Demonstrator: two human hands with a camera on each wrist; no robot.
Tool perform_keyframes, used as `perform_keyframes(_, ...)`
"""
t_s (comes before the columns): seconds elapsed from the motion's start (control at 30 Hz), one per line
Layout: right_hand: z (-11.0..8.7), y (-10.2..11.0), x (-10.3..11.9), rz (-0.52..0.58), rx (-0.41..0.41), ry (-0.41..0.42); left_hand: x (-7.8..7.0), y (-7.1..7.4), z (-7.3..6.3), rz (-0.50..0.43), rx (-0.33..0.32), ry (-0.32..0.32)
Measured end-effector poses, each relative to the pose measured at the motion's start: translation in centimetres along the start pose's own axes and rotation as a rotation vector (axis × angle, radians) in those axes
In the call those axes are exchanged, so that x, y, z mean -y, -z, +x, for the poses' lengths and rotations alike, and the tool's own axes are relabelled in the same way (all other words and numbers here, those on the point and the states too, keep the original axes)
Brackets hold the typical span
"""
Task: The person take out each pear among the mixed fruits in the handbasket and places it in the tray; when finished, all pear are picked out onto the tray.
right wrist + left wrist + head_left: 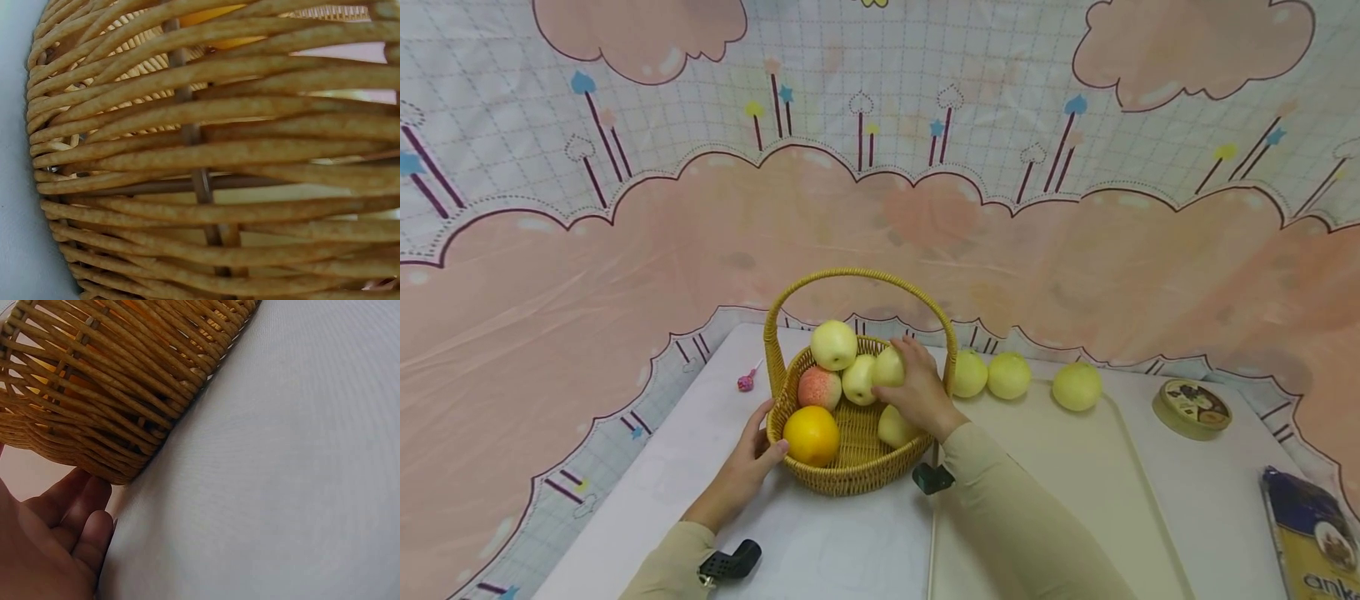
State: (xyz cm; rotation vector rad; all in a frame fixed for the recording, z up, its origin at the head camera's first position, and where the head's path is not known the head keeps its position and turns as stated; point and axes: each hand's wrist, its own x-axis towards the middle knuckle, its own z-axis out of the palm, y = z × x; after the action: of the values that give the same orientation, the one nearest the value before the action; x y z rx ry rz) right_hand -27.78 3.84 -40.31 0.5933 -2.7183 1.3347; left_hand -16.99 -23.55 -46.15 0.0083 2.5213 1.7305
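Observation:
A wicker basket [850, 479] with a tall arched handle stands on the table. My left hand [741, 467] holds its left side, thumb at the rim and fingers outside; in the left wrist view, fingertips [97, 531] lie low by the woven wall. Reaching in under the handle, my right hand [921, 387] grips a pale green apple [887, 367] above the basket's right side. Inside are an orange [812, 436], a reddish peach [819, 388] and several pale green apples [833, 345]. Only weave [206, 150] and glimpses through it show in the right wrist view; the hand is hidden there.
Right of the basket lies a beige tray [1045, 483], with pale green round fruits [1009, 376] along its far edge. Farther right are a round tin [1192, 409] and a blue and yellow package [1311, 533]. A wrapped lollipop [746, 382] lies to the left. Behind hangs a patterned curtain [880, 225].

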Motion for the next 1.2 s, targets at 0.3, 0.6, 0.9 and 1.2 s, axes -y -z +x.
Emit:
perform_keyframes(0.3,0.2,0.0,-0.1,-0.017,-0.025,-0.012,0.1,-0.1,0.2,-0.021,0.002,-0.002)
perform_keyframes(0.6,-0.1,-0.1,-0.2,0.012,-0.054,0.006,0.2,-0.3,0.2,-0.008,0.000,0.007)
perform_keyframes(0.9,-0.9,0.2,0.5,0.048,-0.053,0.025,0.0,-0.2,-0.1,-0.006,0.008,0.000)
perform_keyframes(1.2,-2.2,1.0,1.9,0.056,-0.020,0.106,0.2,0.0,0.0,-0.010,0.010,-0.007)
